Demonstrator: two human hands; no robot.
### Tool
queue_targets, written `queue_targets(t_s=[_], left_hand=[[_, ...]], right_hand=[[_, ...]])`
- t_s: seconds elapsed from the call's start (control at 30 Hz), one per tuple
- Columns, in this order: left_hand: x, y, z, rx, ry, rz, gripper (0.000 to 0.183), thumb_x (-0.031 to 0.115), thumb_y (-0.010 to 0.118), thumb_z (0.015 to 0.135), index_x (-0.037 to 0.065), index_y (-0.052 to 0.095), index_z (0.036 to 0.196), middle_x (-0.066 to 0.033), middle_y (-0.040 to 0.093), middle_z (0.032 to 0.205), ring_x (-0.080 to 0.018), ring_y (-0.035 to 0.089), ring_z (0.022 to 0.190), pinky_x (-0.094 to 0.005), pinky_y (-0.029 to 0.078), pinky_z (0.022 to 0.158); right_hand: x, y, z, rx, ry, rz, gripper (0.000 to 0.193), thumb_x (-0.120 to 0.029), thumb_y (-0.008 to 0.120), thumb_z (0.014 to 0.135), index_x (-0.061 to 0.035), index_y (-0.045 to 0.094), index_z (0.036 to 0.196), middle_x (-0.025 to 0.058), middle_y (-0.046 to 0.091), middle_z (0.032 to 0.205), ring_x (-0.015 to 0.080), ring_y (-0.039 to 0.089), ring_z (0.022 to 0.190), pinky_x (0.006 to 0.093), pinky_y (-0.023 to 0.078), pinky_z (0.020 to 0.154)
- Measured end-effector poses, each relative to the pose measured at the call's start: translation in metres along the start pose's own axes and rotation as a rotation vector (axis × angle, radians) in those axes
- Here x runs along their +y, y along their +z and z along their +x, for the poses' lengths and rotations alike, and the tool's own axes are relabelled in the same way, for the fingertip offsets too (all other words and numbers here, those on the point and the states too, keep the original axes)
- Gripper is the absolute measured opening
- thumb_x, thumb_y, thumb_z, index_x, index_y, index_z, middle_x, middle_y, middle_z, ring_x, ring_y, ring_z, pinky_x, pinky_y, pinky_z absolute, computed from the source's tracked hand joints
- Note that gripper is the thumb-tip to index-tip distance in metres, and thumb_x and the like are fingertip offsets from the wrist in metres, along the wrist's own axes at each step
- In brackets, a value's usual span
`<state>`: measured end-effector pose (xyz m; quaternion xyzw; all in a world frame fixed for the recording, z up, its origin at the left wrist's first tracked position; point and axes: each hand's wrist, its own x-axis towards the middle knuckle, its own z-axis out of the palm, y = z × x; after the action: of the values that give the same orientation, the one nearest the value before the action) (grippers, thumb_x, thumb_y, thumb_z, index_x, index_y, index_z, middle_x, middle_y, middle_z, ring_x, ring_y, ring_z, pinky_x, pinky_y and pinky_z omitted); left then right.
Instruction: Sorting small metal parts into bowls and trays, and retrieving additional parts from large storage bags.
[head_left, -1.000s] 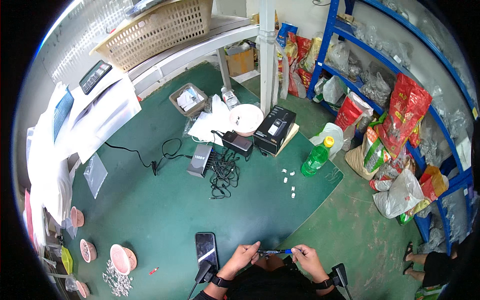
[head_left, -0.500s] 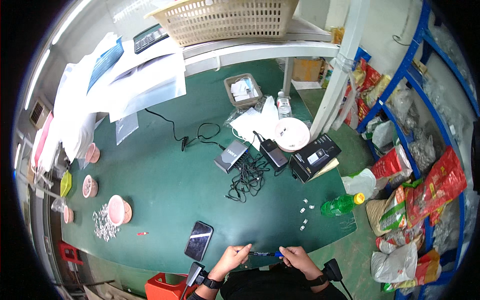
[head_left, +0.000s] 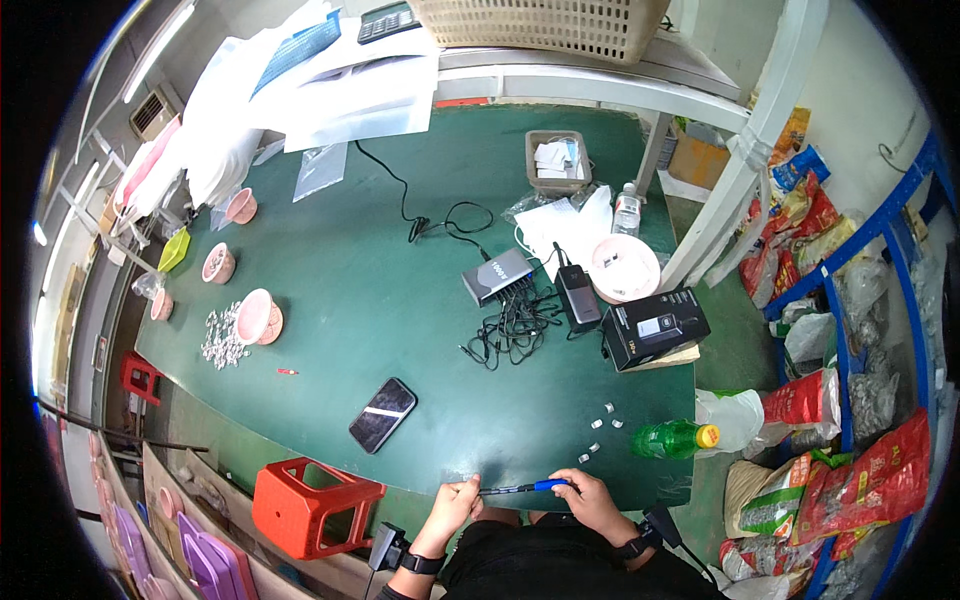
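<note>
Between my two hands, at the near edge of the green table (head_left: 430,340), is a slim dark marker pen (head_left: 515,489) with a blue end. The fingers of my left hand (head_left: 457,506) pinch its left tip. At the blue right end, my right hand (head_left: 592,502) closes its thumb and fingers on it. The pen lies nearly level. To the left of it rests a black phone (head_left: 383,414), screen up. Several small white pieces (head_left: 598,424) are scattered beyond my right hand, beside a green bottle with a yellow cap (head_left: 668,439).
Pink tubs (head_left: 259,318) and a heap of small metallic parts (head_left: 222,338) stand left. A grey box (head_left: 497,276) with tangled black cables (head_left: 512,328), a power bank (head_left: 576,297) and a black carton (head_left: 655,328) sit right of centre. A red stool (head_left: 300,508) is lower left.
My head view has shifted, so the table sits higher and the red stool shows more fully. Both hands still hold the pen at its ends.
</note>
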<state>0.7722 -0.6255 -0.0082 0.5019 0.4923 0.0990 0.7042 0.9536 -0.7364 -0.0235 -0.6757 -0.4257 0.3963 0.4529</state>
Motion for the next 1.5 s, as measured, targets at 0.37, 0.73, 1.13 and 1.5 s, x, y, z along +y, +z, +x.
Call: queue_targets(t_s=[0.37, 0.73, 1.13, 1.5], left_hand=[[-0.045, -0.044, -0.065, 0.349, 0.095, -0.15, 0.041, 0.026, 0.037, 0.082, 0.003, 0.042, 0.048, -0.004, 0.043, 0.044, -0.0091, 0.04, 0.042, -0.0217, 0.031, 0.043], [-0.111, -0.066, -0.114, 0.582, 0.05, -0.469, 0.033, 0.028, 0.038, 0.081, 0.006, 0.039, 0.056, -0.0051, 0.041, 0.048, -0.012, 0.04, 0.042, -0.0229, 0.035, 0.042], [-0.089, -0.07, -0.081, 0.819, -0.319, -0.558, 0.029, 0.025, 0.04, 0.08, 0.007, 0.043, 0.058, 0.0016, 0.038, 0.051, -0.0074, 0.033, 0.048, -0.021, 0.026, 0.045], [-0.093, -0.054, -0.071, 0.911, -0.363, -0.545, 0.029, 0.028, 0.04, 0.08, 0.005, 0.048, 0.065, 0.0031, 0.039, 0.055, -0.0058, 0.032, 0.051, -0.0195, 0.025, 0.047]], right_hand=[[-0.006, 0.045, 0.046, -0.186, 0.004, 0.25, 0.019, -0.016, 0.047, 0.077, -0.0016, 0.048, 0.089, 0.0035, 0.051, 0.058, 0.0072, 0.046, 0.053, 0.0205, 0.037, 0.048], [-0.017, 0.0, 0.244, 0.25, -0.2, -0.375, 0.02, -0.013, 0.052, 0.067, -0.0046, 0.048, 0.085, 0.0092, 0.055, 0.061, 0.0229, 0.053, 0.057, 0.0321, 0.04, 0.051], [0.008, -0.109, 0.396, -0.024, -0.073, -1.537, 0.057, -0.014, 0.054, 0.059, -0.0117, 0.03, 0.111, 0.0177, 0.042, 0.097, 0.0321, 0.041, 0.089, 0.0411, 0.036, 0.072], [0.008, -0.156, 0.466, 0.701, -0.238, -1.159, 0.019, -0.011, 0.044, 0.07, -0.0021, 0.047, 0.086, 0.017, 0.05, 0.088, 0.0324, 0.049, 0.078, 0.0377, 0.038, 0.068]])
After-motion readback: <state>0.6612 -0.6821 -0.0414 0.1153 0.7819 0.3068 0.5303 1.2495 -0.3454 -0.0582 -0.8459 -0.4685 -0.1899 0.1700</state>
